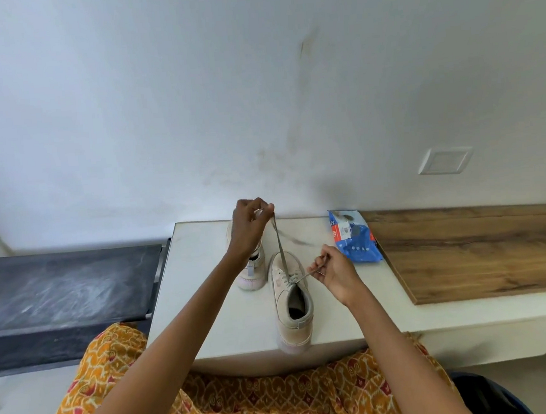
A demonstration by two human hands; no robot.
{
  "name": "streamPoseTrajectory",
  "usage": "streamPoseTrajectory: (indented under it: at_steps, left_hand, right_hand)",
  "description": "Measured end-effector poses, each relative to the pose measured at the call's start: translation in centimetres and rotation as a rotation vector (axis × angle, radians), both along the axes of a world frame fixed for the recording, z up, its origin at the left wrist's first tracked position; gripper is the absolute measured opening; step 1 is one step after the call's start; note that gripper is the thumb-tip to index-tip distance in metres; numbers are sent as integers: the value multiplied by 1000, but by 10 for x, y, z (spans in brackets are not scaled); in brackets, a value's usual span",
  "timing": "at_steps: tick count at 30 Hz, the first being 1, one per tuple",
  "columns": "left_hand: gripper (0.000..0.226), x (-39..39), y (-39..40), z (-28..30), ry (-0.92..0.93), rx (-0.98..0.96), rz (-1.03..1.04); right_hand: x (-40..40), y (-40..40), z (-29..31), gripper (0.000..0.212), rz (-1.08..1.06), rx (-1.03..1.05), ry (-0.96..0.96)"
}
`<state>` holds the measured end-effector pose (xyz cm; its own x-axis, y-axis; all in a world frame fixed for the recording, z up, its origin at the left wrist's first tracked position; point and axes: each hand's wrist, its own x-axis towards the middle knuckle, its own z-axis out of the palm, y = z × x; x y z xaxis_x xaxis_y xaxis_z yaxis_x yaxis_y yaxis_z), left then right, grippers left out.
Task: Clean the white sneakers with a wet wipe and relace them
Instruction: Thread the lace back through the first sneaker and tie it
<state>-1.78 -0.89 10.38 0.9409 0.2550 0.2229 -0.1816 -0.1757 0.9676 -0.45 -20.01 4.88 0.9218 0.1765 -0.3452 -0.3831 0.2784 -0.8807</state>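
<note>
A white sneaker (293,307) stands on the white table (214,311), heel toward me at the front edge. A grey lace (279,242) runs from its eyelets. My left hand (250,228) pinches one lace end, pulled up and away over the far side. My right hand (331,269) pinches the other lace end, stretched short to the right of the eyelets. The second sneaker (252,273) stands to the left behind my left wrist, partly hidden. A blue wet wipe pack (353,236) lies at the back right.
A wooden board (480,251) covers the table's right part. A dark bench surface (64,287) lies to the left. The white wall (255,92) stands right behind the table. My lap in orange patterned cloth (266,405) is below the front edge.
</note>
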Motion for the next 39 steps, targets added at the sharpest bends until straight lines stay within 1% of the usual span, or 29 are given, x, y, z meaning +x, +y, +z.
streamPoseTrajectory:
  at_steps: [1, 2, 5, 7, 10, 13, 14, 17, 18, 20, 22, 23, 24, 25, 27, 28, 30, 32, 35, 38, 39]
  left_hand:
    - [20, 0, 0, 1, -6, 27, -6]
    - [20, 0, 0, 3, -6, 42, -34]
    - [22, 4, -7, 10, -33, 67, -159]
    - [24, 9, -12, 12, -38, 69, -262]
    - [25, 16, -19, 12, 18, 7, -336]
    - [26, 16, -24, 11, 106, -65, -365]
    - [32, 14, -23, 9, 157, -57, -409]
    - [65, 9, -17, -5, 353, 4, -631]
    - [70, 8, -15, -10, 401, -12, -648]
    - [61, 10, -12, -16, 483, -110, -540]
    - [42, 12, -10, -18, 494, -177, -442]
    - [29, 13, -8, -19, 491, -188, -437]
    - [20, 14, -5, -22, 487, -191, -467]
    - [24, 15, -3, -25, 486, -194, -507]
    - [42, 17, 2, -30, 498, -228, -597]
    - [44, 17, 4, -30, 495, -244, -645]
    - [37, 14, 4, -29, 473, -238, -739]
    - [24, 10, 2, -28, 431, -135, -741]
    - [18, 12, 3, -31, 335, 8, -539]
    - [17, 13, 10, -37, 312, 30, -395]
    - [19, 13, 12, -41, 332, -15, -381]
  right_hand:
    - [0, 0, -1, 31, -5, 26, 36]
    - [0, 2, 1, 30, 31, -21, 24]
    - [-1, 14, 19, 22, 210, -298, -145]
    - [2, 24, 33, 21, 320, -439, -235]
    - [3, 29, 55, 24, 484, -471, -317]
    - [2, 25, 66, 21, 620, -532, -397]
    - [2, 24, 66, 22, 618, -559, -417]
    - [4, 16, 64, 25, 531, -574, -477]
    - [4, 13, 64, 25, 530, -580, -494]
    - [4, 7, 63, 24, 596, -639, -508]
    - [6, 2, 62, 23, 685, -797, -556]
    - [8, 1, 60, 20, 693, -892, -612]
    - [10, 0, 58, 16, 656, -979, -678]
    - [11, 0, 55, 13, 578, -1055, -746]
    - [12, 0, 49, 16, 381, -1205, -911]
    - [11, 1, 46, 18, 314, -1245, -986]
    - [10, 2, 39, 14, 251, -1207, -1054]
    - [10, 3, 35, 10, 260, -1056, -1008]
    - [15, 0, 35, 15, 335, -839, -860]
    - [15, -8, 36, 19, 306, -731, -721]
    - [15, -12, 35, 22, 299, -739, -692]
